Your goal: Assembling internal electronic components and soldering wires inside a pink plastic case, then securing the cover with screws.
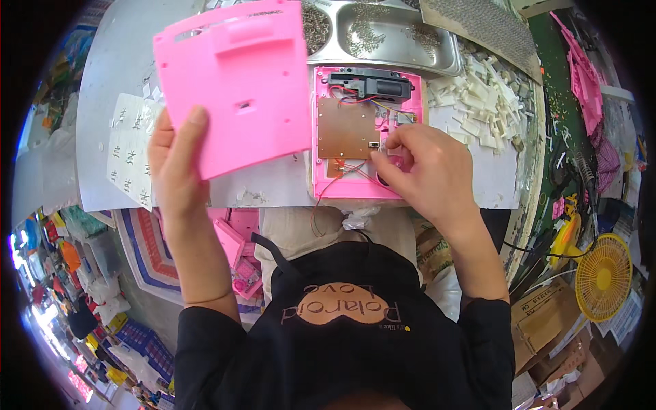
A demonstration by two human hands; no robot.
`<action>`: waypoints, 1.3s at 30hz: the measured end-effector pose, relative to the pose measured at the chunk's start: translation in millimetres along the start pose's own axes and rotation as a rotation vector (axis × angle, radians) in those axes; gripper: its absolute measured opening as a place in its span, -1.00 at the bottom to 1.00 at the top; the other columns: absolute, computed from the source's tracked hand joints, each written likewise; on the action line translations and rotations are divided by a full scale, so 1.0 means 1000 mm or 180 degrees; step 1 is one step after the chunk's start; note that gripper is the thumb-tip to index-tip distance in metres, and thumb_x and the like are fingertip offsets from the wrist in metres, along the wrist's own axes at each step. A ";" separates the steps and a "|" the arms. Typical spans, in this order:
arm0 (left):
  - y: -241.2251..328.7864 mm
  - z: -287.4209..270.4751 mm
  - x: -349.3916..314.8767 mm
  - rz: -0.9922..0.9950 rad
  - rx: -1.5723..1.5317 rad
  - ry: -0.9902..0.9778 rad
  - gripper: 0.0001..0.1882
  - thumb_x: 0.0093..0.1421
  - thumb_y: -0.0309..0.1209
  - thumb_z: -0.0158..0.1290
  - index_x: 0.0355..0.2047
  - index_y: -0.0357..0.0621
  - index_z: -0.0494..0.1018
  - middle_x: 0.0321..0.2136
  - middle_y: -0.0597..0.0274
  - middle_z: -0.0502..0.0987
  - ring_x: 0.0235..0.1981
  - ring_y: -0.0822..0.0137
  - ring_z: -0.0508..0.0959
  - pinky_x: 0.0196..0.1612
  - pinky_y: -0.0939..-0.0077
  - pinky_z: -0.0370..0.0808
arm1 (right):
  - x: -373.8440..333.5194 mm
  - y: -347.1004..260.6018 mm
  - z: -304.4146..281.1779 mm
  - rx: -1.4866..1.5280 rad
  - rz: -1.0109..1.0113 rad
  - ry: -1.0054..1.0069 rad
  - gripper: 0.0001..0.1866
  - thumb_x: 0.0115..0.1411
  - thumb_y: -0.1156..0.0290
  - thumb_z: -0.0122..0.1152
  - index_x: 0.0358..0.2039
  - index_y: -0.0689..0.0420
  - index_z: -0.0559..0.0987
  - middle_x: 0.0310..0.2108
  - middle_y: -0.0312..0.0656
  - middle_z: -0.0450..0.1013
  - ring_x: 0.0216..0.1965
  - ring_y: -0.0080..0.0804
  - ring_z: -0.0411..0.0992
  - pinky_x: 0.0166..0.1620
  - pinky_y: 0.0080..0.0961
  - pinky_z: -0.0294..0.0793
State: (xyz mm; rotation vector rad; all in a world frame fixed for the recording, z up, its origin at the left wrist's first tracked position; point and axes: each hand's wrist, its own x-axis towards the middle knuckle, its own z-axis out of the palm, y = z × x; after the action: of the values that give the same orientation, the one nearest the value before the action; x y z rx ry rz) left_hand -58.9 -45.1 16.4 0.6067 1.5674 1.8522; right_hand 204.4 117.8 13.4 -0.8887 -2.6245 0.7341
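A flat pink plastic cover is raised over the left part of the table, with my left hand closed on its lower left edge, thumb on top. In front of me lies a pink housing with its inside facing up. It holds a brown circuit board, a black plastic mechanism along the far side and several thin coloured wires. My right hand reaches over the housing's right half. Its thumb and index finger are pinched beside a small slide switch at the board's edge; what lies between them is hidden.
Metal trays of small screws stand at the back. White plastic parts are heaped to the right, and a marked white sheet lies left. Pink parts fill a striped bag below the table edge. A yellow fan stands at right.
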 end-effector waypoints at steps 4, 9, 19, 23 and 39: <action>-0.006 0.014 -0.013 -0.0082 -0.0127 0.0008 -0.70 0.35 -0.42 0.13 0.02 -0.33 0.52 -0.15 0.11 0.65 -0.18 0.43 0.64 -0.07 0.54 0.57 | 0.001 -0.007 0.007 -0.0123 -0.0123 0.0255 -0.84 0.05 0.35 0.35 -0.53 0.12 0.57 -0.53 -0.19 0.51 -0.42 -0.15 0.50 -0.38 -0.21 0.46; -0.013 0.010 -0.015 -0.0159 -0.0218 -0.0016 -0.70 0.36 -0.42 0.13 0.03 -0.33 0.52 -0.14 0.12 0.65 -0.18 0.44 0.64 -0.06 0.55 0.56 | -0.001 -0.008 0.013 -0.0332 -0.0298 0.0487 -0.91 0.01 0.44 0.35 -0.52 0.10 0.59 -0.52 -0.25 0.50 -0.40 -0.21 0.44 -0.25 -0.25 0.33; -0.022 0.009 -0.023 -0.0247 -0.0284 0.0008 -0.69 0.37 -0.42 0.11 0.04 -0.37 0.49 -0.14 0.07 0.64 -0.18 0.41 0.65 -0.08 0.55 0.58 | -0.031 -0.008 -0.005 -0.0453 -0.0148 0.0293 -0.75 -0.05 0.29 0.51 -0.44 0.08 0.60 -0.46 -0.29 0.45 -0.36 -0.28 0.38 -0.15 -0.30 0.22; -0.025 0.011 -0.023 -0.0290 -0.0329 0.0028 -0.68 0.37 -0.41 0.11 0.04 -0.38 0.48 -0.14 0.05 0.64 -0.18 0.41 0.65 -0.08 0.55 0.58 | -0.038 -0.006 0.002 -0.0555 -0.0102 0.0360 -0.73 -0.06 0.27 0.54 -0.44 0.08 0.60 -0.48 -0.30 0.41 -0.37 -0.28 0.36 -0.14 -0.30 0.20; -0.029 0.007 -0.032 -0.0293 -0.0424 0.0057 -0.71 0.37 -0.43 0.11 0.02 -0.35 0.49 -0.13 0.05 0.64 -0.17 0.41 0.65 -0.07 0.53 0.59 | -0.040 -0.005 0.009 -0.0283 -0.0260 0.0440 -0.83 -0.01 0.40 0.48 -0.48 0.10 0.60 -0.52 -0.30 0.44 -0.43 -0.31 0.37 -0.18 -0.31 0.20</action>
State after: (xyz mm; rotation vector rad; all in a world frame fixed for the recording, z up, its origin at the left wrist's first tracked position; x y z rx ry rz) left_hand -27.2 -60.5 -9.6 0.4519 1.4449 1.8796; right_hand 228.9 85.8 5.0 -0.8194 -2.5702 0.5196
